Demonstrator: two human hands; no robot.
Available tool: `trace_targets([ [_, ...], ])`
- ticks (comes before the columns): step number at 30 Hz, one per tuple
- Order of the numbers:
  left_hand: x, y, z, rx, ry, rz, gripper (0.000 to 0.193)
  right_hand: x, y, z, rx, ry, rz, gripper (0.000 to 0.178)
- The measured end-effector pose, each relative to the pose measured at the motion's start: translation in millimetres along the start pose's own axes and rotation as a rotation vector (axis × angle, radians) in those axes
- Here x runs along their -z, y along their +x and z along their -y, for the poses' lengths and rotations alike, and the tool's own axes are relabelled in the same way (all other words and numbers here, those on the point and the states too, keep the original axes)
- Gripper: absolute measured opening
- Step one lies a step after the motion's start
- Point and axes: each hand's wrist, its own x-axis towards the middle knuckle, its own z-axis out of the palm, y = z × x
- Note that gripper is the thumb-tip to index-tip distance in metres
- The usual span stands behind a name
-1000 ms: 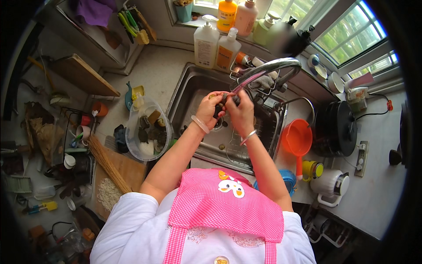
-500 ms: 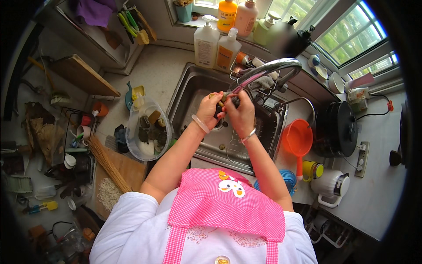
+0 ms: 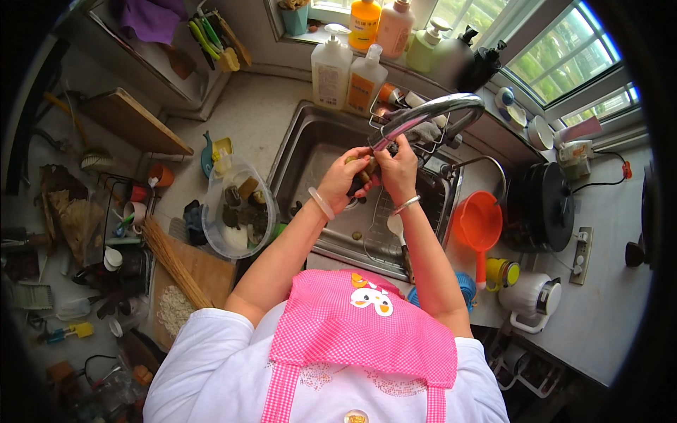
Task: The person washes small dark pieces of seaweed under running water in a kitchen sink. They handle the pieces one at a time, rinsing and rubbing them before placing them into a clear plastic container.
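Both of my hands are together over the steel sink (image 3: pixel 300 151), just below the spout of the curved chrome faucet (image 3: pixel 448 102). My left hand (image 3: pixel 344 180) is closed round a small brown and dark lumpy thing (image 3: pixel 362 171), whose kind the fingers hide. My right hand (image 3: pixel 398 171) presses against its right side with bent fingers, close to the spout. A pale spoon with a dark handle (image 3: pixel 395 225) leans in the sink beside my right wrist. Left of the sink, a clear plastic tub (image 3: pixel 211 236) holds several dark, wet-looking pieces and some pale ones.
Bottles (image 3: pixel 329 74) line the back of the sink. A red-orange dipper (image 3: pixel 477 222), a black pot (image 3: pixel 539 208) and a white kettle (image 3: pixel 525 296) crowd the right side. To the left lie a straw whisk (image 3: pixel 173 261) and a wooden board (image 3: pixel 211 271).
My right hand has shifted a little rightward and its wrist has turned. My left hand has dropped slightly with the brown thing. The spoon, hidden before behind my right forearm, now shows.
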Motion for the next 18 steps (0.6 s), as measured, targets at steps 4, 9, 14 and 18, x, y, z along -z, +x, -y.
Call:
trace_targets([
  [4, 7, 1, 3, 0.054, -0.200, -0.083, 0.016, 1, 0, 0, -0.043, 0.020, -0.071, 0.015],
  [9, 18, 5, 4, 0.096, -0.231, 0.028, 0.012, -3, -12, 3, -0.005, -0.058, 0.018, 0.017],
  [14, 19, 8, 5, 0.147, -0.392, -0.159, 0.009, 0, -29, 14, 0.217, -0.157, 0.093, 0.014],
  [18, 20, 6, 13, 0.092, -0.277, -0.125, 0.010, 4, -26, 15, 0.287, -0.170, 0.140, 0.013],
])
